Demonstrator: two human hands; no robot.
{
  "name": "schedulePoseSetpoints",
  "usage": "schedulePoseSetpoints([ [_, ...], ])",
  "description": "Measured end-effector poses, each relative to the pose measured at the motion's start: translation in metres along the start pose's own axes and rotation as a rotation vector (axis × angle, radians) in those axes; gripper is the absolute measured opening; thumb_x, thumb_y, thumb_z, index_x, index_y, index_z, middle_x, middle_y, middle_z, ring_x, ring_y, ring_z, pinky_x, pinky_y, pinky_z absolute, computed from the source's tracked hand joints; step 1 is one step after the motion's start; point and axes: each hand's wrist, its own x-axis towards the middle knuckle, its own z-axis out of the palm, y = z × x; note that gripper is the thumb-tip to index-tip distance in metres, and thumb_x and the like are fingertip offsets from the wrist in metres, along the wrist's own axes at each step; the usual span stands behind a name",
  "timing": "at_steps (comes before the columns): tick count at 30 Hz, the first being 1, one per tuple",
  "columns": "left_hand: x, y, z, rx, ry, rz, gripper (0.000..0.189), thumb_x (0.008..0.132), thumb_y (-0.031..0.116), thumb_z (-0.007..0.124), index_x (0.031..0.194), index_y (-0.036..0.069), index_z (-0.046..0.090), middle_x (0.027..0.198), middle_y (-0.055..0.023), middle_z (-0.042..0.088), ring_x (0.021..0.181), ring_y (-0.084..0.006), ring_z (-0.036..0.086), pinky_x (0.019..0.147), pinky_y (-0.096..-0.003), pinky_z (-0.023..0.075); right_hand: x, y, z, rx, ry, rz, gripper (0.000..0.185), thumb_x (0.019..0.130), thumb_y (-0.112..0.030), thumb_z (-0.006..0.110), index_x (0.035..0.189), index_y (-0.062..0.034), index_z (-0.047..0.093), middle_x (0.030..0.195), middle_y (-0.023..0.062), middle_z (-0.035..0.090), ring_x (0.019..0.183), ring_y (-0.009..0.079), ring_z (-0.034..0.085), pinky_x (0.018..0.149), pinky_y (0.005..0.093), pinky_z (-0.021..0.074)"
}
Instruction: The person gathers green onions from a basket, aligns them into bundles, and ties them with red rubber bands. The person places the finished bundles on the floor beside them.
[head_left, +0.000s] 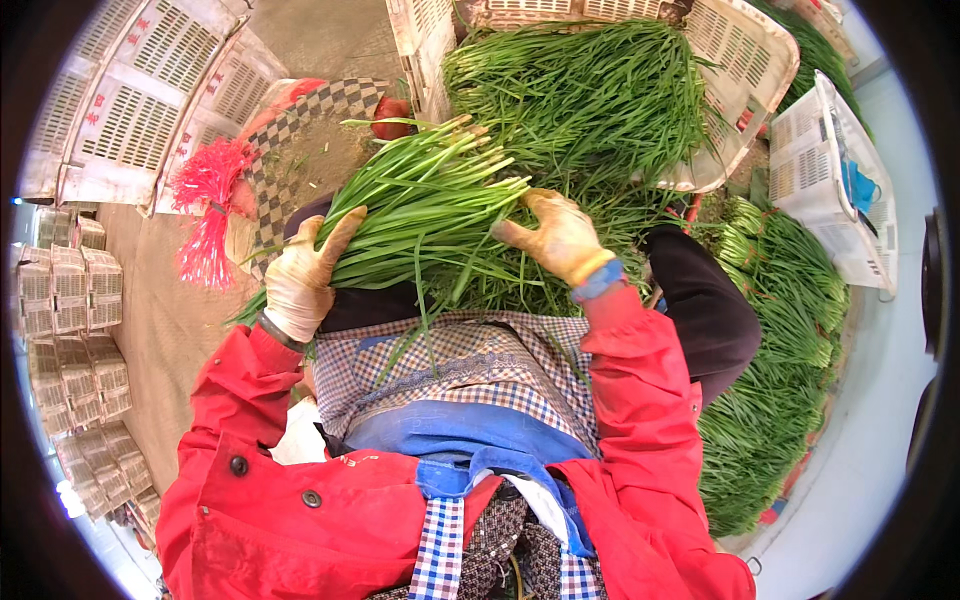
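A loose bunch of green garlic chives (405, 202) lies across my lap, its pale stem ends towards the upper right. My left hand (307, 274), in a soiled whitish glove, grips the bunch from its left side, thumb on top. At the stem ends is my right hand (555, 234), in a yellow-stained glove, thumb and fingers apart; whether it touches the stems I cannot tell. Beyond the bunch, a large heap of chives (585, 90) rests by a tipped plastic crate (739, 67). More loose leaves lie beneath my hands, over a checked apron (450, 360).
Pink plastic ties (214, 202) hang at the left beside a checkered cloth (281, 150). White slotted crates (127, 112) stand at the upper left, others are stacked (71, 289) farther off. Tied chive bundles (780, 360) line the right side, below a white basket (810, 165).
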Motion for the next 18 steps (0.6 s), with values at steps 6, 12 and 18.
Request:
schedulePoseSetpoints([
  [6,0.001,0.001,-0.003,-0.132,0.085,0.034,0.091,0.064,-0.006,0.064,0.142,0.033,0.040,0.121,-0.0126,0.054,0.090,-0.0347,0.062,0.068,-0.0413,0.0538,0.015,-0.014,0.004,-0.038,-0.080,0.047,0.072,0.068,-0.060,0.067,0.106,0.0006,0.066,0.105,0.0220,0.064,0.100,0.0361,0.062,0.088,0.0437,0.0482],
  [12,0.006,0.006,0.003,-0.115,0.122,-0.012,0.087,0.065,-0.005,0.065,0.141,0.030,0.042,0.118,-0.0106,0.055,0.088,-0.0330,0.062,0.067,-0.0411,0.0532,0.024,0.000,0.023,0.244,0.136,0.061,0.067,0.069,-0.059,0.068,0.109,-0.0045,0.065,0.105,0.0204,0.064,0.099,0.0365,0.061,0.087,0.0444,0.0480],
  [18,0.005,0.005,0.000,-0.115,0.102,-0.014,0.082,0.066,-0.002,0.066,0.139,0.028,0.044,0.117,-0.0100,0.056,0.089,-0.0331,0.062,0.069,-0.0409,0.0529,0.021,-0.008,0.019,0.427,0.236,-0.287,0.037,0.078,-0.036,0.070,0.101,-0.0073,0.071,0.105,0.0176,0.063,0.098,0.0342,0.057,0.087,0.0421,0.0455],
])
